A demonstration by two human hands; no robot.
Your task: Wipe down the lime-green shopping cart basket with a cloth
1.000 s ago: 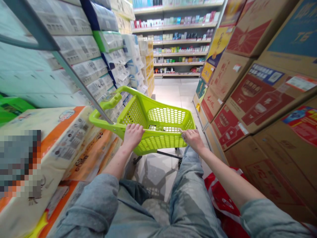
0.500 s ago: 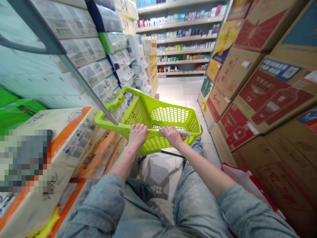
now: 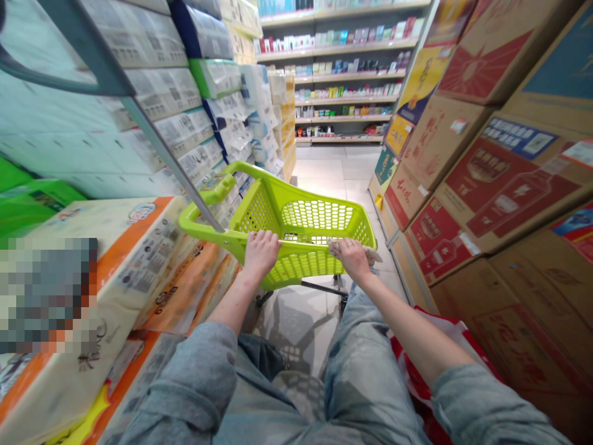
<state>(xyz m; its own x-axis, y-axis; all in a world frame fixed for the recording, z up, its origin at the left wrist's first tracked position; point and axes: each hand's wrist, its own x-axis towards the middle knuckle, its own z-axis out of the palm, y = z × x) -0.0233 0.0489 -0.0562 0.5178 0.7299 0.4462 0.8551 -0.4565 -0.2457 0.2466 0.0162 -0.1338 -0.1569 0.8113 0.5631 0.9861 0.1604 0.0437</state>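
Observation:
A lime-green plastic shopping basket trolley (image 3: 301,269) stands in front of my knees, its perforated basket holding nothing that I can see. My left hand (image 3: 262,250) is closed over the near rim, close to the handle end. Farther right along the same rim, my right hand (image 3: 351,256) presses a greyish cloth (image 3: 374,254) against the plastic, fingers wrapped over it. Part of the cloth is hidden under the palm. A grey metal pole (image 3: 171,161) rises from the trolley's handle end toward the upper left.
Packs of tissue paper (image 3: 180,127) are stacked on the left, with more packs (image 3: 152,272) beside my left arm. Cardboard cartons (image 3: 504,167) rise on the right. A red and white bag (image 3: 417,364) lies by my right leg. Stocked shelves (image 3: 352,80) stand across the aisle's end.
My right hand has slid the cloth rightward along the near rim, toward the trolley's far end. My left hand keeps its grip on the rim.

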